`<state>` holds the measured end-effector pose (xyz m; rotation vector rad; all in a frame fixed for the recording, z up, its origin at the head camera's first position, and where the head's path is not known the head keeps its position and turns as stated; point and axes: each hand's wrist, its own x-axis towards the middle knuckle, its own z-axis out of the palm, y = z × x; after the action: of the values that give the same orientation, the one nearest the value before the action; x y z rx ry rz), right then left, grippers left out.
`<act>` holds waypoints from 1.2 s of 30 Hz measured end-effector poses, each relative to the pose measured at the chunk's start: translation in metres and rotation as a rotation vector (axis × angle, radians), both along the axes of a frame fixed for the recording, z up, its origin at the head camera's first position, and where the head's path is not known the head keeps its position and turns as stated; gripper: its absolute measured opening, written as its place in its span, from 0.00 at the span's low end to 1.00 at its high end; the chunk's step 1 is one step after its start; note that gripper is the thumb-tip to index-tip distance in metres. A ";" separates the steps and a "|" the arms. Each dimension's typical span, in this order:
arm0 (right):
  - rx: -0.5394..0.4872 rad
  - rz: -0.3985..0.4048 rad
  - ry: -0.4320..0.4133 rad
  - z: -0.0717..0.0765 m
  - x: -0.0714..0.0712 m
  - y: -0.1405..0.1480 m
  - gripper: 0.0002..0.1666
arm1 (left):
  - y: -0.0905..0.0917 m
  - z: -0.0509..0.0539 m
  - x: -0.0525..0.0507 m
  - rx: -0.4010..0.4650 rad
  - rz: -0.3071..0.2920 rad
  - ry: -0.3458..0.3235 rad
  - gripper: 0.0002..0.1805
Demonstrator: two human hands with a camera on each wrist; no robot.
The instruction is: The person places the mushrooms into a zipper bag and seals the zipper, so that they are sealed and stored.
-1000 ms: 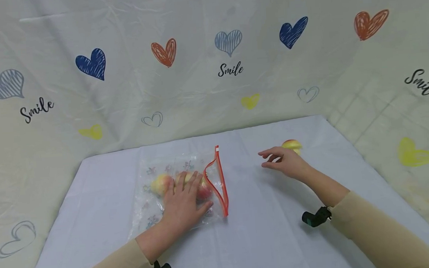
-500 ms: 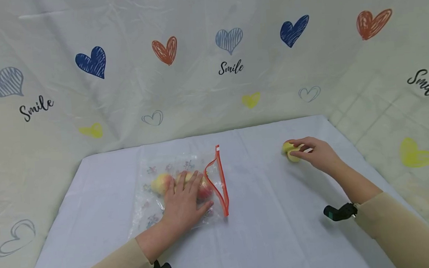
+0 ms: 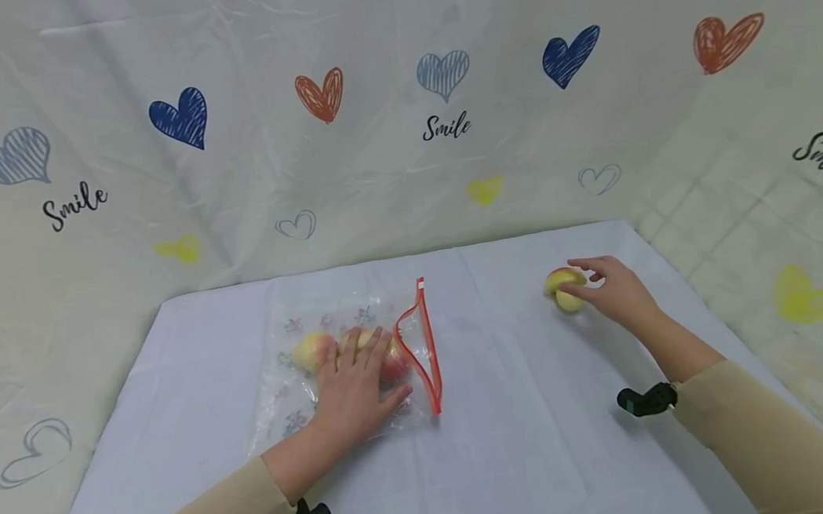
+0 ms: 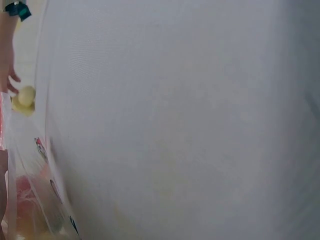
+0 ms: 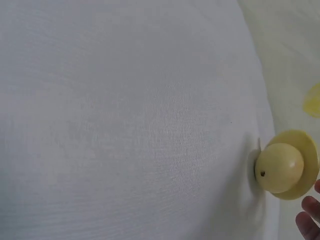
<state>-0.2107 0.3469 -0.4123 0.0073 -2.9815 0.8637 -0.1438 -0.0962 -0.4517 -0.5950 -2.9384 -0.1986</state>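
Note:
In the head view my left hand (image 3: 354, 386) lies flat with spread fingers on a clear zip bag (image 3: 289, 410) with an orange-red zip edge. Inside the bag are yellow-red fruits (image 3: 313, 351), partly hidden by the fingers. At the right, a yellow and red mushroom (image 3: 568, 302), which looks like a toy, rests on the table. My right hand (image 3: 615, 292) is beside it, thumb in front of the cap and index finger beyond it, spread apart. The right wrist view shows fingertips close to the edge of the mushroom's cap (image 5: 295, 192); contact is unclear.
A white cloth (image 3: 500, 440) covers the table. Behind it hangs a pale curtain (image 3: 378, 172) printed with hearts and "Smile". The bag's zip edge (image 3: 429, 350) faces right, with its mouth parted.
My right hand has moved right from mid-table to the mushroom, and its thumb and index finger have since spread wider there. My left hand and the bag have stayed put.

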 end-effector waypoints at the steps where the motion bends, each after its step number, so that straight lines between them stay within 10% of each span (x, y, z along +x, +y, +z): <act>1: 0.007 -0.001 -0.016 -0.001 -0.001 0.000 0.47 | 0.000 0.000 0.000 -0.001 0.000 -0.002 0.50; 36: -0.072 -0.078 -0.076 -0.012 -0.011 0.000 0.47 | 0.001 0.002 0.000 -0.031 0.001 0.005 0.50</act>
<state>-0.2216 0.3465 -0.4242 -0.1454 -2.9948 0.9821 -0.1437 -0.0954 -0.4495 -0.5971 -2.9424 -0.1517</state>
